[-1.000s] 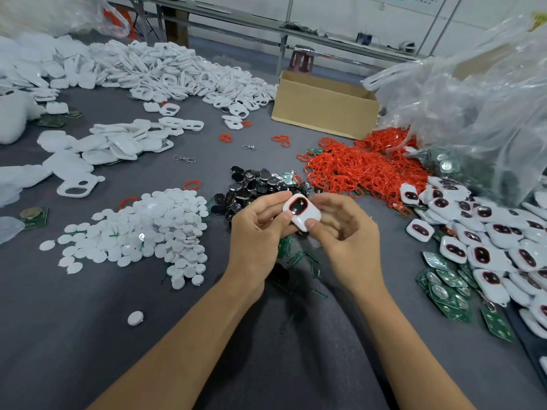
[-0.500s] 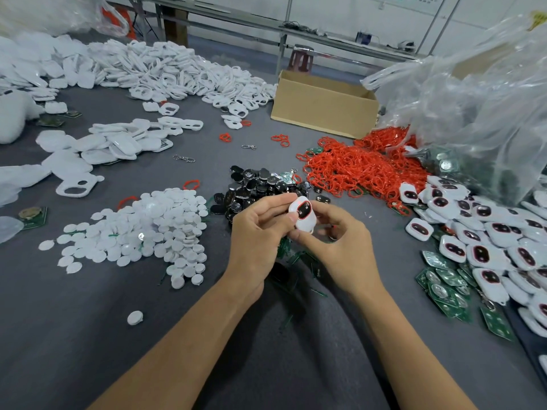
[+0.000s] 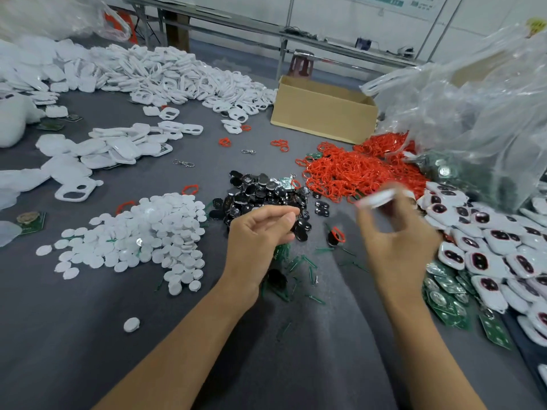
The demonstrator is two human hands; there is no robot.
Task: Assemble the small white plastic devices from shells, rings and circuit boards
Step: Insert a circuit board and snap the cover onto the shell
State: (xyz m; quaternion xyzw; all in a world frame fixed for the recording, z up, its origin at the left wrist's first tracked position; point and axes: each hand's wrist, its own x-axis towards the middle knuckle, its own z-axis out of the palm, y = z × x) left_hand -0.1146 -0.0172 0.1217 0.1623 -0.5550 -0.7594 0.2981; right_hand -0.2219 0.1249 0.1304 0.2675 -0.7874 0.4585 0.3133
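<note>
My right hand, blurred by motion, pinches a small white device shell at its fingertips, held up just left of the heap of assembled white devices with dark red-ringed windows. My left hand hovers with loosely curled fingers and holds nothing, beside the pile of black oval inserts. Behind lies a heap of red rings. Green circuit boards lie at the right.
White round caps are heaped at the left. White shell halves fill the far table. A cardboard box and a clear plastic bag stand at the back right. Green slivers litter the grey cloth near my hands.
Both hands held the device together before. My left hand has let go, and my right hand has swung the device away to the right.
</note>
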